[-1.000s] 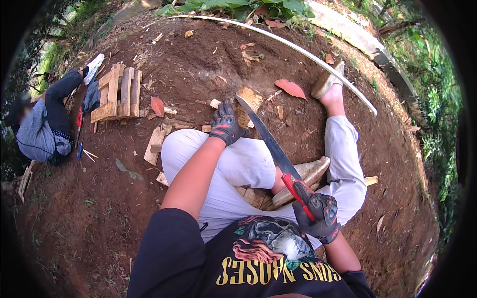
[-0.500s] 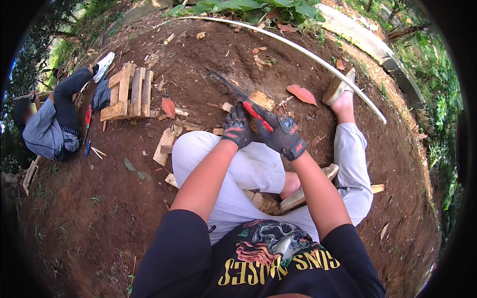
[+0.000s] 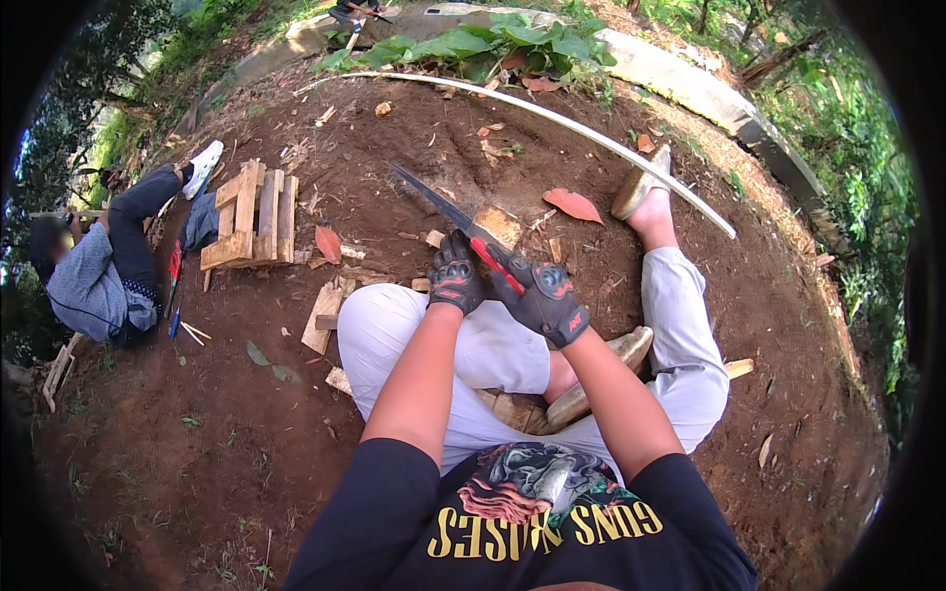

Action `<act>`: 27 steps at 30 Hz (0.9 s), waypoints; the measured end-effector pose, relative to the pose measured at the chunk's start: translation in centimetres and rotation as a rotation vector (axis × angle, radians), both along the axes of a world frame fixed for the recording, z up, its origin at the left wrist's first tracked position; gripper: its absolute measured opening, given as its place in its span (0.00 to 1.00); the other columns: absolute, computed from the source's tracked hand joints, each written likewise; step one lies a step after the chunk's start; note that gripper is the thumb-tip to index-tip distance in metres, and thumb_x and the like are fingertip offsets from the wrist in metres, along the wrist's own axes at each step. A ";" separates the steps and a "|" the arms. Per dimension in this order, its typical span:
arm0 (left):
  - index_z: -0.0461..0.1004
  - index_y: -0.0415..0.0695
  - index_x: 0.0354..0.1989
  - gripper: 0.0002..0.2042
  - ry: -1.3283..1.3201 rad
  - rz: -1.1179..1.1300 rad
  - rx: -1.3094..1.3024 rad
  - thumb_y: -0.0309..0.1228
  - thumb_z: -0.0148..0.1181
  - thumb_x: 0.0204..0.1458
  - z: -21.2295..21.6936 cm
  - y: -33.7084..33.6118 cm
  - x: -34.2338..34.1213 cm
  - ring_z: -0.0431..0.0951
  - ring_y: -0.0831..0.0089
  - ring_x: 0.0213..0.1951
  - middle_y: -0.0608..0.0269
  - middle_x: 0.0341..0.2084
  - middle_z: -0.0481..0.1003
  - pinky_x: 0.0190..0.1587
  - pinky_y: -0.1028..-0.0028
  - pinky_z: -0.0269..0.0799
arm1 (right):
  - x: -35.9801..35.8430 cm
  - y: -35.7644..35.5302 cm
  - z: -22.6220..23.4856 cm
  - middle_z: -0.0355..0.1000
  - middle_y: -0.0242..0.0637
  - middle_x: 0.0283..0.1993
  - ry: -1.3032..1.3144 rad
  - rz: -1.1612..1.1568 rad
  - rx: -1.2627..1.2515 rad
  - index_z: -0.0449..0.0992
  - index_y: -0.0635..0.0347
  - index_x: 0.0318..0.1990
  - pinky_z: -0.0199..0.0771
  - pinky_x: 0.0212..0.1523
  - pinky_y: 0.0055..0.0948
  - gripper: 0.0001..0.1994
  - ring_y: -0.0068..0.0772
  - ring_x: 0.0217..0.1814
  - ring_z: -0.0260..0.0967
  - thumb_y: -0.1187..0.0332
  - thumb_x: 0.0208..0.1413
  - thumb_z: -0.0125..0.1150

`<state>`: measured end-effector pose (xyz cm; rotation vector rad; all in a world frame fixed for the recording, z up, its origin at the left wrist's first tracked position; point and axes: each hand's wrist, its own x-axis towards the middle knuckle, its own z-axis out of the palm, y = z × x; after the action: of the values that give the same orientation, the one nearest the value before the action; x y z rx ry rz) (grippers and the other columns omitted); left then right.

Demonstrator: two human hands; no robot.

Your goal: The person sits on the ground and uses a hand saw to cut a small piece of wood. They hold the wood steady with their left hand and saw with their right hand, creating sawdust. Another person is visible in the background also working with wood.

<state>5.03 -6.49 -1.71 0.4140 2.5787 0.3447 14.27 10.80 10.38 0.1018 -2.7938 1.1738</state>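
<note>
A hand saw with a dark blade [image 3: 432, 199] and a red handle [image 3: 496, 264] slants up and left in front of my knees. My right hand [image 3: 544, 298], in a black and red glove, is closed around the handle. Beside the handle's front end is my left hand [image 3: 456, 278], gloved alike, with its fingers bent; what lies beneath them is hidden. A thick wood block [image 3: 499, 227] lies just beyond the saw, and a smaller wood piece [image 3: 435, 238] is by my left fingertips.
A slatted wooden stool-like frame [image 3: 251, 219] stands at left, near a seated person [image 3: 103, 256]. Wood offcuts [image 3: 323, 317] lie beside my knee. A long pale strip [image 3: 552, 106] curves across the dirt beyond my foot. Another person [image 3: 355, 12] is at the far edge.
The view has tilted up, bringing a far person into sight. My right hand and the saw have shifted slightly back toward me; my left hand stays beside the saw.
</note>
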 end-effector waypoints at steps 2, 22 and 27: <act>0.39 0.38 0.85 0.65 -0.068 0.040 0.033 0.63 0.74 0.52 1.9 0.6 -0.2 0.53 0.36 0.81 0.40 0.84 0.46 0.79 0.38 0.55 | 5.5 2.0 1.1 0.86 0.46 0.53 -0.105 -0.043 0.027 0.78 0.43 0.72 0.85 0.50 0.50 0.25 0.54 0.48 0.85 0.56 0.69 0.63; 0.35 0.41 0.87 0.62 -0.115 0.041 0.026 0.54 0.73 0.55 1.7 -0.1 -0.4 0.49 0.36 0.82 0.40 0.84 0.42 0.81 0.40 0.51 | -2.2 0.5 -0.3 0.86 0.46 0.49 -0.065 0.018 0.024 0.78 0.39 0.71 0.85 0.45 0.49 0.25 0.52 0.44 0.85 0.59 0.68 0.64; 0.70 0.49 0.74 0.36 0.250 -0.085 0.071 0.53 0.66 0.59 0.8 0.1 0.4 0.66 0.40 0.74 0.41 0.73 0.67 0.75 0.48 0.64 | -4.8 -2.0 -2.5 0.83 0.44 0.60 0.070 0.050 -0.050 0.64 0.30 0.81 0.86 0.50 0.50 0.32 0.54 0.49 0.85 0.53 0.70 0.57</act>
<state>5.40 -6.38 -0.88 0.6262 2.7858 0.3757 9.49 8.79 7.87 0.2057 -2.7144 1.2251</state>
